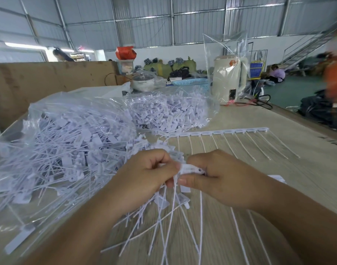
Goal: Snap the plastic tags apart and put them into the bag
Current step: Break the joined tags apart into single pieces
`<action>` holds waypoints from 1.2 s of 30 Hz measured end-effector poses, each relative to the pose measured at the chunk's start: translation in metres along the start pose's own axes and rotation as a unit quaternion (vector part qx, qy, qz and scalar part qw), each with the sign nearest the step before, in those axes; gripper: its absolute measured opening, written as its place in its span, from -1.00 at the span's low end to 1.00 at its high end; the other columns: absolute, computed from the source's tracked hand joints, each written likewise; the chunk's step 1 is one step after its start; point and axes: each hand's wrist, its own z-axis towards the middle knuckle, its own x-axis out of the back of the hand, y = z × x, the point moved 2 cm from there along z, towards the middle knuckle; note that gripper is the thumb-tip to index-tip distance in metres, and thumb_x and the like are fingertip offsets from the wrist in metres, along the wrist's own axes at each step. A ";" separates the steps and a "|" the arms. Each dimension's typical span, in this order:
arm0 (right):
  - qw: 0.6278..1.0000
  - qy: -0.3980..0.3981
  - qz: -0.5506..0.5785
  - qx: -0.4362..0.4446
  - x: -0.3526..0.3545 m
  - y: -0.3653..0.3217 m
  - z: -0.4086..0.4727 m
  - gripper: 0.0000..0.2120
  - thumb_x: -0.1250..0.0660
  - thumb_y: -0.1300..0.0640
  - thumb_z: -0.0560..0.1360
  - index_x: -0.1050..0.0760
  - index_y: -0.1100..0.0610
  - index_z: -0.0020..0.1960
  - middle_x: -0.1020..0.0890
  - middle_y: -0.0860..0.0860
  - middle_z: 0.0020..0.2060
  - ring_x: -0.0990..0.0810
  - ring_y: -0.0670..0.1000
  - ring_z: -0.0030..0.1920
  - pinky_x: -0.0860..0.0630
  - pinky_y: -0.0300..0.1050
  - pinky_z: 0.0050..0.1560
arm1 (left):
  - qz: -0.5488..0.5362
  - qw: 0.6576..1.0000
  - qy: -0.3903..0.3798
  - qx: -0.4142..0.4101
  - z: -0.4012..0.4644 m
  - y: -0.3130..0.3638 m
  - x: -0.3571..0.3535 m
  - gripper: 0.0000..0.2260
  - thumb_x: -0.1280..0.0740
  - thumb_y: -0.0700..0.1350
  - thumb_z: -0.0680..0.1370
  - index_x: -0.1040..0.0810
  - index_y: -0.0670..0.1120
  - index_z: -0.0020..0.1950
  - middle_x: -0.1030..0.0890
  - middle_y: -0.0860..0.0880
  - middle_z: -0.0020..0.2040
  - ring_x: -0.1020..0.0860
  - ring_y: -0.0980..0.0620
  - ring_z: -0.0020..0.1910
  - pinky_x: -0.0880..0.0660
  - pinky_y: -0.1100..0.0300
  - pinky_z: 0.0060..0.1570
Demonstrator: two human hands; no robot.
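left hand (144, 175) pinches tags (190, 168) | right hand (219, 176) grips the same bunch | bag (49, 134) stuffed full on the left | uncut strip (221, 131) lies behind on table (278, 169)

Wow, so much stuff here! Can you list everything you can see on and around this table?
Tags in hands: a bunch, white, pinched between both hands, tails hanging down.
Tag strip: one, white, unsnapped, on the table right of centre.
Near bag: one, clear, full of loose white tags, at left.
Far bag: one, clear, holding white tags, behind the near bag.
Kettle: one, cream, inside a clear bag, far side of the table.
Basket: one, blue, left of the kettle.
Pot: one, with lid, wrapped in plastic, left of the basket.
Table: one, pale wood grain.
Cardboard: brown, along the left edge.
Left hand: grips the tags.
Right hand: pinches the tags.
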 end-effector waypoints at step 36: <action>0.991 0.052 0.125 0.000 -0.011 -0.007 0.001 -0.77 -0.24 0.06 0.61 -0.59 0.14 -0.11 -0.60 0.12 -0.34 -0.51 0.10 -0.36 -0.48 0.10 -0.25 | -0.262 0.961 0.075 0.045 0.000 0.002 -0.025 -0.59 -0.31 0.13 0.43 -0.55 -0.24 -0.30 -0.34 0.03 -0.56 -0.28 0.14 -0.63 -0.28 0.35 -0.61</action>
